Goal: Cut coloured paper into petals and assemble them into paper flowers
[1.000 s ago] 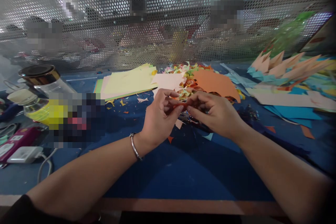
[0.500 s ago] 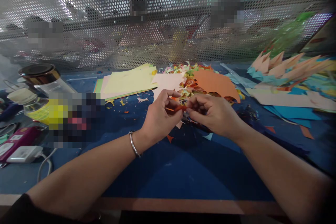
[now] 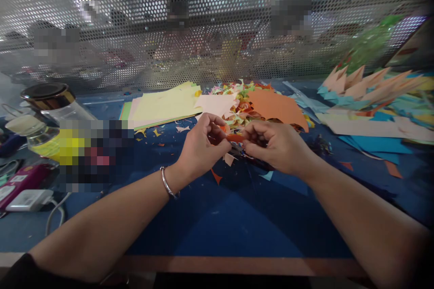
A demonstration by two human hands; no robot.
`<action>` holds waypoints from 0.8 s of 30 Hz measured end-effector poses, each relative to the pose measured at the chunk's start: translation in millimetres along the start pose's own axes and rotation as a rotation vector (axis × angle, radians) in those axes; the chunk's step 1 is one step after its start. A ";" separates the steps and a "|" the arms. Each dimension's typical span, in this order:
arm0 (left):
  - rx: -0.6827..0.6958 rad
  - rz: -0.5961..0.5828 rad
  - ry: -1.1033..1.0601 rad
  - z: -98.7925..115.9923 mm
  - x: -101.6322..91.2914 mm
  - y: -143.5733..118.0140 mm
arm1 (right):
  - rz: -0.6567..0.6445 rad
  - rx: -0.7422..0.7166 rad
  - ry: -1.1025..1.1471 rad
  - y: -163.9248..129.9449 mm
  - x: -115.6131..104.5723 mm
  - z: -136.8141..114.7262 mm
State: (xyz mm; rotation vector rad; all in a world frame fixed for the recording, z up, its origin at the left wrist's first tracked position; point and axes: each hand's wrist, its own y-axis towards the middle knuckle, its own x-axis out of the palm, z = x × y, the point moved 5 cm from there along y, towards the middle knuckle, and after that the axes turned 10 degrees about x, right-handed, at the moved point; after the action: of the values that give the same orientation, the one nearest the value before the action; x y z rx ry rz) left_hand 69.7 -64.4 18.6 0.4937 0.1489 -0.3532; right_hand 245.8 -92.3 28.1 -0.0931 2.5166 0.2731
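Observation:
My left hand (image 3: pixel 200 149) and my right hand (image 3: pixel 276 144) meet over the middle of the blue table (image 3: pixel 230 216). Both pinch a small orange paper piece (image 3: pixel 234 137) between thumb and fingers. A silver bangle (image 3: pixel 165 182) sits on my left wrist. Just behind my hands lies a heap of small folded paper shapes (image 3: pixel 242 106) in many colours, with an orange sheet (image 3: pixel 276 106) over its right side. Small paper scraps (image 3: pixel 215 175) lie on the table below my hands.
Pale yellow and pink sheets (image 3: pixel 162 106) are stacked at the back left. Blue and peach cut paper (image 3: pixel 369 99) spreads at the right. Two jars (image 3: pixel 44 117), a pink box (image 3: pixel 20 180) and a white charger (image 3: pixel 29 198) stand at the left. A perforated metal screen (image 3: pixel 203 22) closes the back.
Both hands have drifted slightly down and left while working the orange piece, fingers curling tighter around it. The rest of the table looks the same.

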 end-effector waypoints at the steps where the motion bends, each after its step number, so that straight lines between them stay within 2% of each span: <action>1: -0.008 -0.007 -0.002 -0.6 0.0 0.0 | 0.000 0.000 -0.005 0.4 -0.4 0.8; 7: -0.033 -0.090 -0.020 -3.0 5.3 -1.2 | -0.040 0.017 -0.011 2.0 0.8 4.9; 14: -0.035 -0.113 -0.097 0.3 10.2 -0.5 | -0.032 -0.006 -0.070 -0.2 4.4 2.0; 24: -0.025 -0.119 -0.101 1.9 11.3 0.3 | 0.014 -0.032 -0.120 -1.7 -0.5 -1.2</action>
State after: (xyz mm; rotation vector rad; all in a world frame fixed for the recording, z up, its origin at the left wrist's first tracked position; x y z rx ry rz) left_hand 80.4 -68.4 17.9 0.4421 0.0848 -0.4910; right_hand 245.8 -94.2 29.1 -0.0697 2.3954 0.3147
